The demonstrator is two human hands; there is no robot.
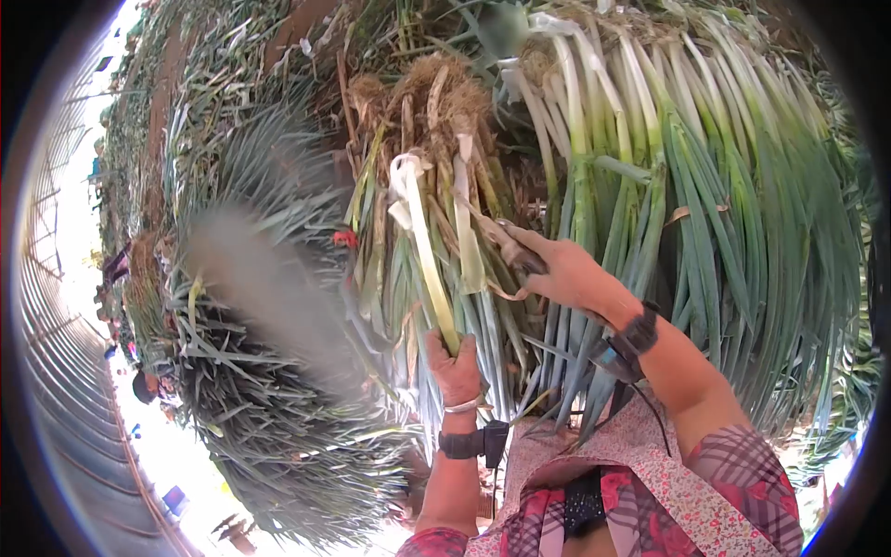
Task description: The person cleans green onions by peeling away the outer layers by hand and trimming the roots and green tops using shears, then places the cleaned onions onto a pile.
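At the far left, past a ribbed roof [79,408], a large leaf heap [288,436] lies with its dark green tips fanned out; the onions seem stacked loose rather than boxed, their own mass keeping them together. A small red scrap [345,239] sits at its inner edge

Next comes a rough bunch [445,88], brown roots pointing away from the person and leaves running back towards the body, so the root ends lie within easy reach. Over it, the left hand [455,374] is closed around the green part of one onion stalk [426,251], thumb along it; that low grip leaves the white end free and facing outwards, with a pale strip of skin [401,215] hanging beside it

Just right of this, the right hand [561,269] is curled around a small dark object [532,261], perhaps a tool handle, though the fingers hide most of it. Dry, curling skins lie against that hand

Farther right, cleaner stalks [640,139] are laid side by side, white ends together and leaves drooping towards the person, which keeps them aligned and apart from the rough bunch
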